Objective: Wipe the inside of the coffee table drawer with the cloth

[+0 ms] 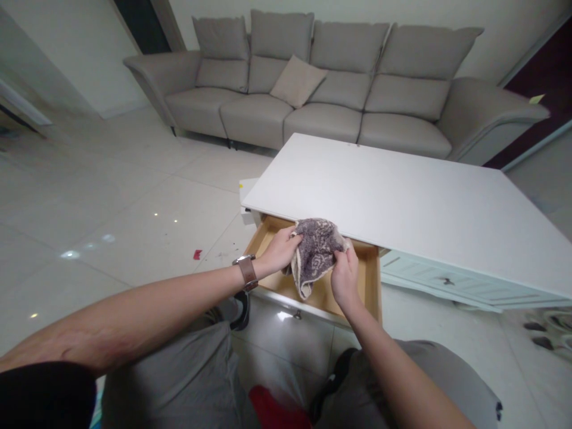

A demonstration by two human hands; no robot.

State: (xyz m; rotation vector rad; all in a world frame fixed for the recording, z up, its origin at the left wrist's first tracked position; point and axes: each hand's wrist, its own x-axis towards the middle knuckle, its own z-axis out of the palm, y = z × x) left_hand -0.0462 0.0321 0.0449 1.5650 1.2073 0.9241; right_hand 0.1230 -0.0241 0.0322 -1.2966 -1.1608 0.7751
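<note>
A grey-purple patterned cloth (314,249) hangs bunched between both my hands, over an open wooden drawer (373,280). My left hand (277,251) grips the cloth's left edge with closed fingers; a brown-strapped watch sits on that wrist. On the right side, my right hand (344,276) pinches the cloth's edge. The drawer is pulled out from a white coffee table (402,196), and its inside is mostly hidden behind the cloth and my hands.
A grey sofa (322,95) with a loose cushion stands behind the table. Glossy white floor tiles (134,202) spread to the left, with a small red scrap (197,254). My knees in grey shorts fill the bottom. A patterned rug edge (552,330) shows at right.
</note>
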